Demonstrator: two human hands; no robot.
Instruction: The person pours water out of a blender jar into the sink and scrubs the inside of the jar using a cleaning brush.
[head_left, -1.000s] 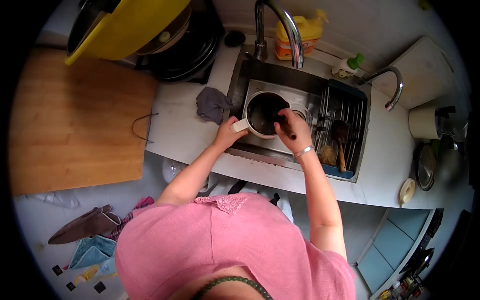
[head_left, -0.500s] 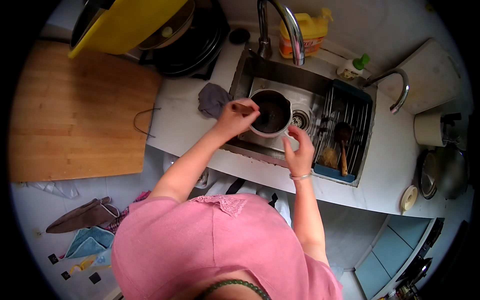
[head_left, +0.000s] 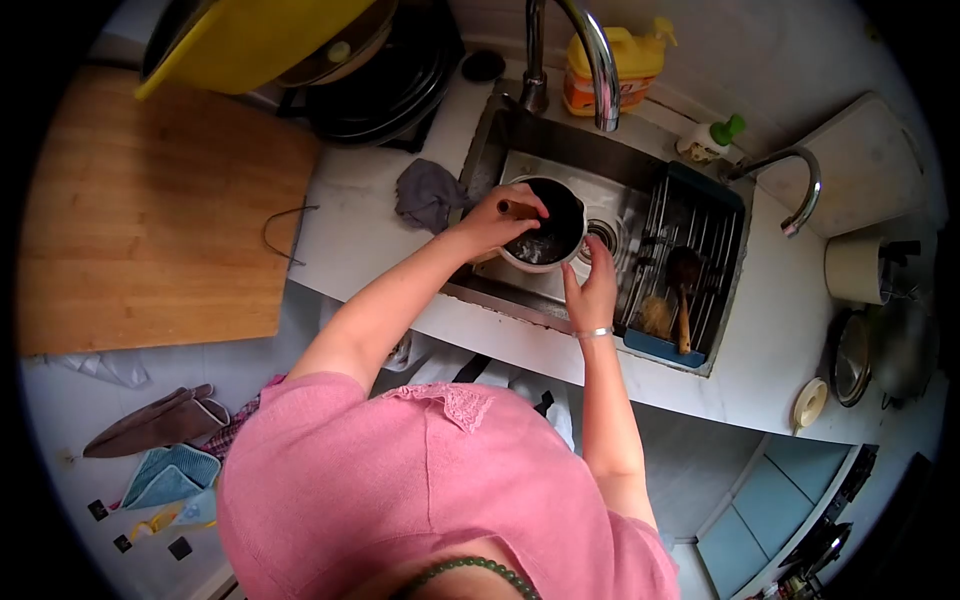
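A white pot with a dark inside sits in the steel sink, with some pale, shiny liquid at its bottom. My left hand reaches over the pot's left rim, its fingers closed around a brown-handled tool. The tool's far end is lost in the dark interior. At the pot's right near side, my right hand has its thumb and fingers against the rim, curved around that edge. A grey cloth lies crumpled on the counter, left of the sink.
Above the sink arches a chrome faucet; a smaller tap stands to the right. A drying rack over the sink's right side holds a wooden-handled ladle. A yellow jug stands behind. The cutting board is at left.
My left hand has shifted right and farther over the pot with the brown-handled tool, which now points more steeply. My right fingers have closed in on the pot's edge.
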